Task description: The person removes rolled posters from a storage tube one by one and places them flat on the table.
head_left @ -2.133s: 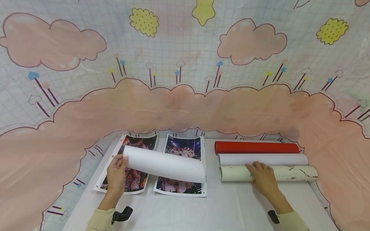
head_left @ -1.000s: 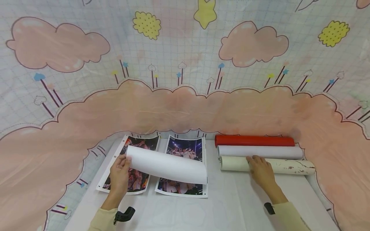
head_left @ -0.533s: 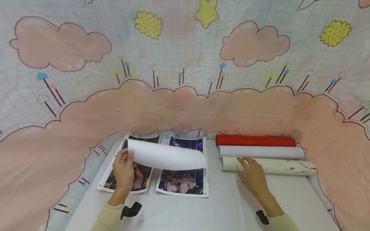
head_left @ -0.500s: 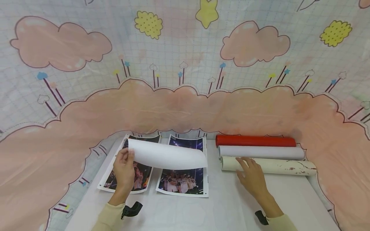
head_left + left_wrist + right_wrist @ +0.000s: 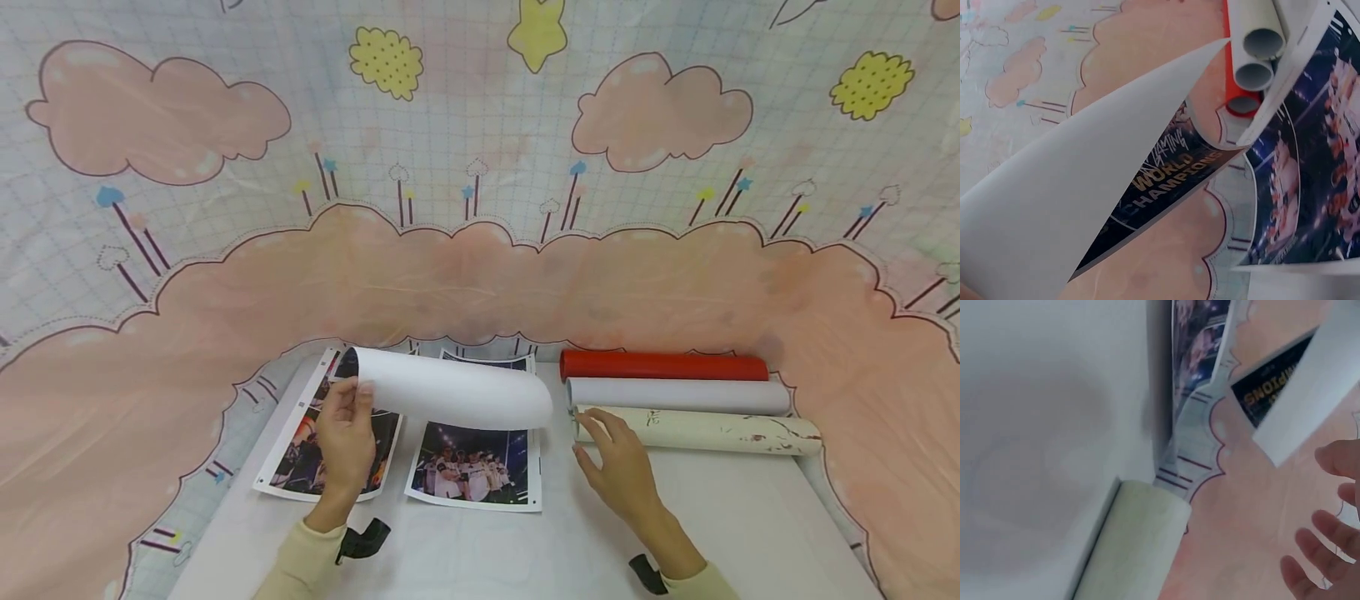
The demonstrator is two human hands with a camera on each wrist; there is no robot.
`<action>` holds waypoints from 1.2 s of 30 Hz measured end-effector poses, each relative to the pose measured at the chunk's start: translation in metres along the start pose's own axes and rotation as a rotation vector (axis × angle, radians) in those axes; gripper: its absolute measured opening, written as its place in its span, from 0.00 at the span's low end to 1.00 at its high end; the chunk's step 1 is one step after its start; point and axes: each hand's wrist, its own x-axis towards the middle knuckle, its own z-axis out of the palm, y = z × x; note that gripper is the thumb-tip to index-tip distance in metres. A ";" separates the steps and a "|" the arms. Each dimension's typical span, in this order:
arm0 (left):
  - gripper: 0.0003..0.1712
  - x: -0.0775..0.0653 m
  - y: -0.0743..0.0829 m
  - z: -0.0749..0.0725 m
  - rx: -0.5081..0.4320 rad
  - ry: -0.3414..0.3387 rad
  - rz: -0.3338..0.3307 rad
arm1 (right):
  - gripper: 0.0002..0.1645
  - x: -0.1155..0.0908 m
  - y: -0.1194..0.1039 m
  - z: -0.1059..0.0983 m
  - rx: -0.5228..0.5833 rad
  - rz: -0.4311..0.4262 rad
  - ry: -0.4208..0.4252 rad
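My left hand (image 5: 347,437) pinches the left end of a curled poster (image 5: 453,390) and holds it up over two other posters. Its blank white back faces me. Dark print reading "WORLD CHAMPIONS" shows on the inner side of the curled poster (image 5: 1169,169) in the left wrist view. My right hand (image 5: 618,473) is beside the left end of a cream roll (image 5: 720,432) with brown marks, thumb and fingers spread. In the right wrist view, the fingers of that hand (image 5: 1329,544) are apart with nothing between them.
A left printed poster (image 5: 288,467) and a right printed poster (image 5: 472,468) lie on the white table (image 5: 525,554), partly covered by the curled one. Behind the cream roll lie a white roll (image 5: 675,394) and a red roll (image 5: 663,365). A cartoon-patterned cloth (image 5: 480,283) hangs behind.
The three rolls shifted back under my right hand, which then came off the cream roll and moved left. My left hand raised the curled poster and carried it slightly right.
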 end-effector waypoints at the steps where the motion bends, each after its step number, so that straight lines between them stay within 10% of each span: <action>1: 0.11 -0.001 0.001 0.001 -0.018 -0.005 -0.009 | 0.34 0.001 -0.002 0.001 -0.005 -0.015 0.005; 18: 0.12 -0.008 0.007 0.026 -0.151 -0.042 -0.340 | 0.43 0.015 -0.023 0.006 -0.063 -0.294 0.040; 23: 0.10 -0.010 0.008 0.032 -0.151 -0.062 -0.402 | 0.27 0.015 -0.025 0.005 -0.046 -0.349 0.076; 26: 0.09 -0.011 0.008 0.034 -0.158 -0.073 -0.435 | 0.13 0.017 -0.027 0.005 -0.033 -0.390 0.127; 36: 0.21 -0.011 0.008 0.037 -0.162 -0.201 -0.558 | 0.19 0.030 -0.024 0.006 0.028 -0.377 0.385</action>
